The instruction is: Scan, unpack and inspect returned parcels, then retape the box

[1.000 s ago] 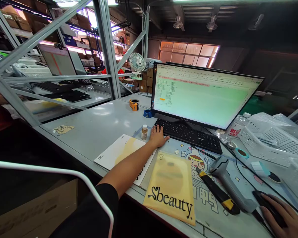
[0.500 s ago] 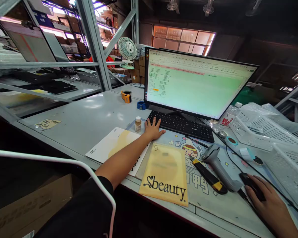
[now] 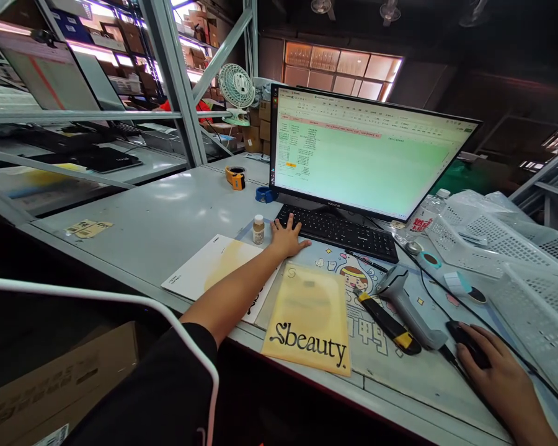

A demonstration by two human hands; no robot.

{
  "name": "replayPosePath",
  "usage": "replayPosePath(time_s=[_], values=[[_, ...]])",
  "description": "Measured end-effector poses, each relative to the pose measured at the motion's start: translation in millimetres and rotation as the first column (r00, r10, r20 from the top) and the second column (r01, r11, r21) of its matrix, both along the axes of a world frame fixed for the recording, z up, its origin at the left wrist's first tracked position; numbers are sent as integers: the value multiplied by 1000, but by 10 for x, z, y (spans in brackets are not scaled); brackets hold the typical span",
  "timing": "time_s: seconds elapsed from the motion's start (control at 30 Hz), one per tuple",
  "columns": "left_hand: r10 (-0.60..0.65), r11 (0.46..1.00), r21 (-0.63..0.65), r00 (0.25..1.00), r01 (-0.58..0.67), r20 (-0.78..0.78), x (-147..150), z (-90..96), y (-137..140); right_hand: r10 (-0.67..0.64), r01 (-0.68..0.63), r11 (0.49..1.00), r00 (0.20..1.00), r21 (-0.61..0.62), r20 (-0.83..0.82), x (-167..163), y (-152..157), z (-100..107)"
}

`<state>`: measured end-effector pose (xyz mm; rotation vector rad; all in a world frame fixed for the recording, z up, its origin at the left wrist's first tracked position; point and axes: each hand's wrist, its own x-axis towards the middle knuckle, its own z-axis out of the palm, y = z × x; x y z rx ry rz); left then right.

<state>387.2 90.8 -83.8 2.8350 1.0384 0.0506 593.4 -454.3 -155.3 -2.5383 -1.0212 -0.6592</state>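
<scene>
- Two hands on the desk, both busy: right hand [image 3: 497, 378] nearest the camera, cupped over the black mouse [image 3: 467, 344] at the lower right, fingers draped on top of it, mouse cable running back toward the monitor.
- Yellow "Sbeauty" pouch [image 3: 309, 319] lies flat at the front edge of the grey table [image 3: 167, 214], between the two arms, partly on the cartoon desk mat [image 3: 390, 365].
- Yellow-and-black utility knife [image 3: 385, 322] lies just right of the pouch, handheld barcode scanner [image 3: 407, 306] just beside it, head pointing toward the keyboard.
- White-and-yellow booklet [image 3: 214, 269] lies flat under the left forearm, left of the pouch.
- Left hand [image 3: 286, 238] is stretched forward, palm down, fingers spread flat, fingertips on the near-left corner of the black keyboard [image 3: 341, 232]. Not grasping anything.
- Small bottle [image 3: 258, 229] with a pale cap stands upright just left of that hand, near but apart from it.
- Black pen [image 3: 365, 261] lies on the mat in front of the keyboard's right half.
- White perforated baskets [image 3: 506, 254] sit tilted at the far right, tape rolls [image 3: 458, 284] in front of them.
- Monitor [image 3: 367, 158] stands behind the keyboard, showing a green spreadsheet.
- Blue tape roll [image 3: 264, 194] by the monitor's left foot; orange tape dispenser [image 3: 235, 177] further back.
- Small white fan [image 3: 236, 90] and cardboard boxes behind, metal racking on the left.
</scene>
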Motion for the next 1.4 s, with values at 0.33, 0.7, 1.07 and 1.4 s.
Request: replayPosePath(time_s=[0.33, 0.7, 1.07, 1.4], values=[[15, 1000, -6, 1000, -14, 22, -31, -8, -29, 5, -4, 1000, 1000, 16, -20, -14, 5, 6], [1, 999, -33, 999, 0, 35, -23, -29, -3, 3, -3, 1000, 1000, 28, -28, 45, 9, -44], [-22, 998, -59, 999, 23, 26, -3, -22, 4, 12, -11, 999, 1000, 44, -22, 120, 41, -91], [-37, 999, -23, 997, 38, 73, -5, -71, -4, 32, -30, 997, 999, 68, -23, 35, 89, -50]])
